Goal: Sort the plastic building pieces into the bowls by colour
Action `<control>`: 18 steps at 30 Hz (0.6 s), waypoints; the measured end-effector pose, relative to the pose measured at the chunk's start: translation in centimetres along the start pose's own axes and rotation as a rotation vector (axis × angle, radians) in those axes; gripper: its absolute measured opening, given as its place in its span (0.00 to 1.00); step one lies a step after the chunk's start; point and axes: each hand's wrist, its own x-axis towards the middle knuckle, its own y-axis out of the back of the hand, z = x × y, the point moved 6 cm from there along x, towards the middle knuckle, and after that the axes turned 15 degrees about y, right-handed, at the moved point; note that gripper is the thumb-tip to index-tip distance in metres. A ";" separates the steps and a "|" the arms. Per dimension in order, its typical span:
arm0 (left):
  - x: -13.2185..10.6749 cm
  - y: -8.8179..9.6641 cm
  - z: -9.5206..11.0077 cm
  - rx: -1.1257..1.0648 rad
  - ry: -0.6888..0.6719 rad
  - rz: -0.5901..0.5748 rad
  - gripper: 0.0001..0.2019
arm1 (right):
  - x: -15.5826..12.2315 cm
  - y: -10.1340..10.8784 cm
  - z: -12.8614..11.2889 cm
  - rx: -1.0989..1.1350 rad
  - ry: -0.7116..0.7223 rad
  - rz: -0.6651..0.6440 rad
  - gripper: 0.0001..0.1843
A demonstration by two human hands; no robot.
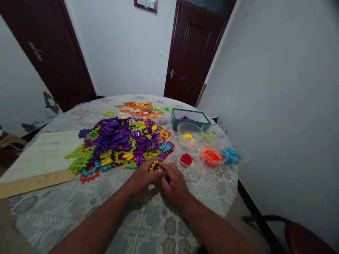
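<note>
Both hands meet over the near side of the table, at the front right edge of a large heap of plastic pieces (116, 137). Between the fingers is a yellow toothed building piece (154, 165). My left hand (143, 176) is closed on its left side, thumb toward the middle. My right hand (173, 183) closes on the same piece from the right, and its fingers partly hide it. The heap holds purple, green, yellow, blue and orange gear-edged pieces and purple tube-like connectors.
Right of the heap stand clear tubs with red pieces (186, 159), orange pieces (212, 155), blue pieces (232, 154) and yellow pieces (188, 136). Behind them is a green-sided box (174, 121) with purple pieces. Cardboard (37, 181) lies at left. A chair (304, 238) stands lower right.
</note>
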 end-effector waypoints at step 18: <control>-0.3 -0.1 -0.2 0.080 -0.029 -0.011 0.34 | 0.5 1.9 -0.7 -0.029 -0.078 0.074 0.09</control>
